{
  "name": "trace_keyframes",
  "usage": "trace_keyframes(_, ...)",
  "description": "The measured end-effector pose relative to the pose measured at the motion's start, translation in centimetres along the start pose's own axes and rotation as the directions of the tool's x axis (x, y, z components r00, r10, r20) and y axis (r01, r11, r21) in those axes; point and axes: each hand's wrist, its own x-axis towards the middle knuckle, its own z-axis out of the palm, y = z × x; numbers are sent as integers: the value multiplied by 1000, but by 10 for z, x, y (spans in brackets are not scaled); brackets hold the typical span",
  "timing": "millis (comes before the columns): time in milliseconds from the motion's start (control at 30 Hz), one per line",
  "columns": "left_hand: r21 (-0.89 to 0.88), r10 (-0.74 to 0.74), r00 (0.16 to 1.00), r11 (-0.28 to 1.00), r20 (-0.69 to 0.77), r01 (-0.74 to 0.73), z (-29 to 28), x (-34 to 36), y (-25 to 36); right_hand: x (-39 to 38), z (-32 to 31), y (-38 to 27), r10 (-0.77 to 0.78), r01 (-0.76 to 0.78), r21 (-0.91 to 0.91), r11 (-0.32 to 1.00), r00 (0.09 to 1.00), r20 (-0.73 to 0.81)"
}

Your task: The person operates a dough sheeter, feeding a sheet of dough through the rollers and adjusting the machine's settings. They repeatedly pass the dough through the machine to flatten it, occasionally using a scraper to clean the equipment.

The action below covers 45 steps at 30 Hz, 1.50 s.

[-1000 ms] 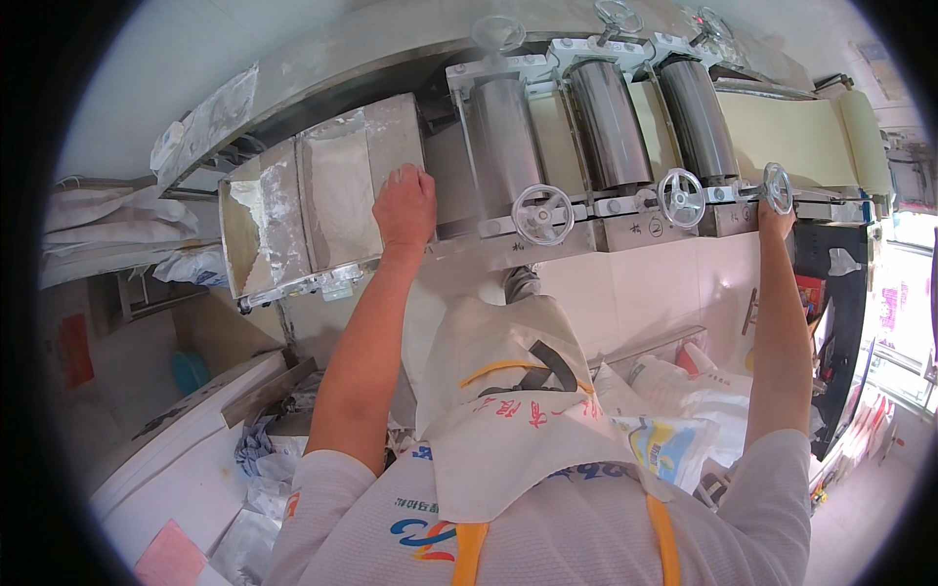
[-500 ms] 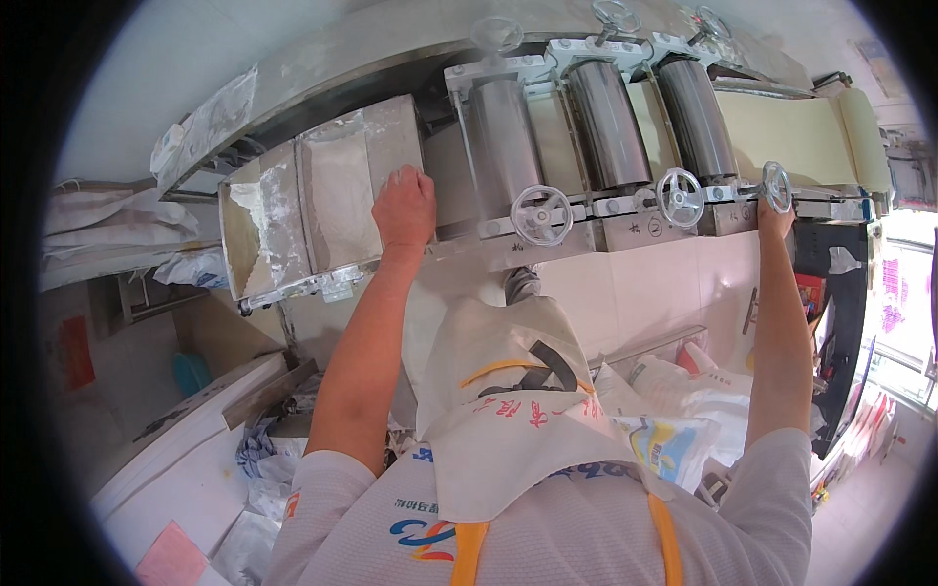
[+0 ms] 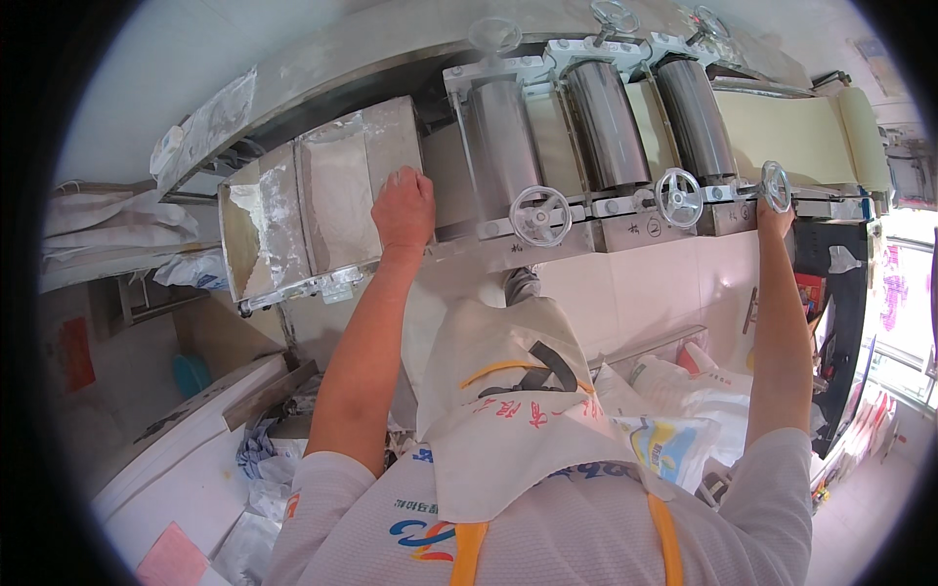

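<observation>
My left hand [image 3: 404, 208] is closed at the right edge of a flour-dusted metal hopper [image 3: 383, 146], and its fingertips are hidden. To the right of it stand three steel rollers [image 3: 608, 122] in white frames, with a pale yellow dough sheet [image 3: 787, 137] coming out past the last one. Far to the right, my right hand [image 3: 775, 219] is up against the machine just under the rightmost handwheel [image 3: 776, 187]. The wheel and frame cover its fingers. Two more handwheels, a left one [image 3: 540, 216] and a middle one [image 3: 678, 197], sit along the near side.
A dough roll [image 3: 864, 137] stands at the far right end. Below the machine lie white sacks [image 3: 689, 391] and a blue-and-yellow bag [image 3: 669, 444]. Folded white sacks [image 3: 117, 225] rest on a shelf at left. A dark cabinet [image 3: 842, 322] stands at right.
</observation>
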Motion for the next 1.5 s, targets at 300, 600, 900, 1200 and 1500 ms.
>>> trace_keyframes(300,23,15,1000,1000,-20,-15,2,-1,-2,0,-4,-7,-23,23,-9,1000,1000,5)
trace_keyframes(600,37,9,1000,999,-10,-9,1,-1,-2,-3,-8,-19,56,-56,-37,998,998,8)
trace_keyframes(900,17,-11,1000,1000,-9,11,1,-1,0,-7,-12,-21,42,-42,57,998,999,8)
trace_keyframes(1200,25,-18,1000,1000,7,17,-5,-2,-3,-10,-13,-32,57,-60,65,996,997,46)
trace_keyframes(1500,-41,-18,992,999,125,23,-1,-3,-6,-6,-2,-15,-188,329,-546,770,936,298)
